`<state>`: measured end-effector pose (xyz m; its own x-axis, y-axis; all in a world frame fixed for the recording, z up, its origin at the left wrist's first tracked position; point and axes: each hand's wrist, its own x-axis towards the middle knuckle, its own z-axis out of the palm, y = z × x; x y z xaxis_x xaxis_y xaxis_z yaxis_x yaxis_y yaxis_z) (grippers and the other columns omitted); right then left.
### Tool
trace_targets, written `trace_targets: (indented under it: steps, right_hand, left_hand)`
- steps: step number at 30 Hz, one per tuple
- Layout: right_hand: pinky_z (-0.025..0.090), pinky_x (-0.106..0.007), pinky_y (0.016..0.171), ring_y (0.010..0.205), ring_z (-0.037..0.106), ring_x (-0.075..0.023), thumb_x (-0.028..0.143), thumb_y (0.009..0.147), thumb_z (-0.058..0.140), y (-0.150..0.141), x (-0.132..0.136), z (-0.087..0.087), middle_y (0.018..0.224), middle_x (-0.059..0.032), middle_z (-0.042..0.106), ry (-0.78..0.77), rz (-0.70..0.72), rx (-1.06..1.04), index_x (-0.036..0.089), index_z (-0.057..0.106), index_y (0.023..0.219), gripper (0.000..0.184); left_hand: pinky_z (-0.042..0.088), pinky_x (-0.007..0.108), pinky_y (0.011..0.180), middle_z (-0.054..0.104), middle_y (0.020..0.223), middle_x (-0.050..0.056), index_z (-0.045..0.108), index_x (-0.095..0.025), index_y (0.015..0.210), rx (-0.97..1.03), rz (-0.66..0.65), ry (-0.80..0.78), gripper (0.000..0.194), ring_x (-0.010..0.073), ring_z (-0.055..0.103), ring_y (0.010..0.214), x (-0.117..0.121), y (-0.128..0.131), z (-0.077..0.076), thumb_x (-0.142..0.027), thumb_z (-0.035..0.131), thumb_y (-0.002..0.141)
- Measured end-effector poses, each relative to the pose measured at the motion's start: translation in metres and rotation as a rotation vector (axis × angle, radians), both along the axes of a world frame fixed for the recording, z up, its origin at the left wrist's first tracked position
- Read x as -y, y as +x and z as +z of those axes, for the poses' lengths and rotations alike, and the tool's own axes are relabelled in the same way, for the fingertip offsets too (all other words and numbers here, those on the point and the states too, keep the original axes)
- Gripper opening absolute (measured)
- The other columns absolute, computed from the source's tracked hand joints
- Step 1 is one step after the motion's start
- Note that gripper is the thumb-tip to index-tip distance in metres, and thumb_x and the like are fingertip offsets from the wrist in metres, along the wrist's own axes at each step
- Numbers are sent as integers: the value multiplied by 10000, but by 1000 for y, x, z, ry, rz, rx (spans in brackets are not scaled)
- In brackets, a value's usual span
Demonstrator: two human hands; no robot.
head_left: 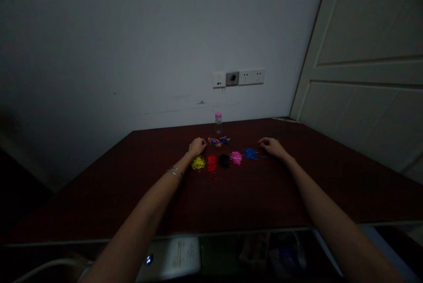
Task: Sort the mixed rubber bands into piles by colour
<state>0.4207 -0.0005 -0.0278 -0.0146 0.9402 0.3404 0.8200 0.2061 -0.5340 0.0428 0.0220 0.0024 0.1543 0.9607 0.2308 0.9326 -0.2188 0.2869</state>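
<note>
My left hand [197,145] rests at the left edge of a small mixed-colour pile of thin bands [216,142]. Its fingertips are pinched together, and what lies between them is too small to make out. Just below its wrist is a heap of yellow bands [198,163]. To the right follow red bands [212,163], black bands [224,161], pink bands [235,158] and blue bands [250,154]. My right hand [271,146] lies on the table beyond the blue heap's right side, fingers loosely bent and a little apart, with nothing visible in them.
A small clear bottle with a pink cap [218,123] stands behind the mixed pile. The dark red table [231,203] meets a wall with sockets [251,77]. A panelled door [366,71] is at right. Below the front edge, a white box-like object [178,256] shows.
</note>
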Motion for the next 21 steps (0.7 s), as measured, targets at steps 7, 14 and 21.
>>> trace_targets:
  steps: [7, 14, 21]
  right_hand:
    - [470, -261, 768, 829, 627, -165, 186, 781, 498, -1, 2, 1, 932, -68, 688, 3, -1, -7, 174, 668, 912, 215]
    - [472, -248, 742, 816, 626, -161, 180, 783, 496, -2, 4, 3, 923, -63, 688, -9, 3, -8, 172, 662, 922, 216]
    - [477, -256, 751, 824, 626, -165, 187, 786, 508, -2, 3, 3, 935, -67, 688, -21, -6, 8, 177, 669, 923, 212]
  left_hand:
    - [427, 235, 776, 651, 975, 74, 663, -197, 892, -18, 29, 13, 214, 165, 575, 927, 3, 2, -1, -248, 463, 834]
    - [419, 251, 815, 618, 1001, 73, 618, -175, 885, 57, -33, 66, 170, 162, 554, 938, -1, 3, -4, -236, 465, 844]
    - [418, 270, 849, 610, 964, 65, 612, -161, 870, 153, -205, 138, 156, 153, 542, 925, 2, 14, 13, -233, 477, 842]
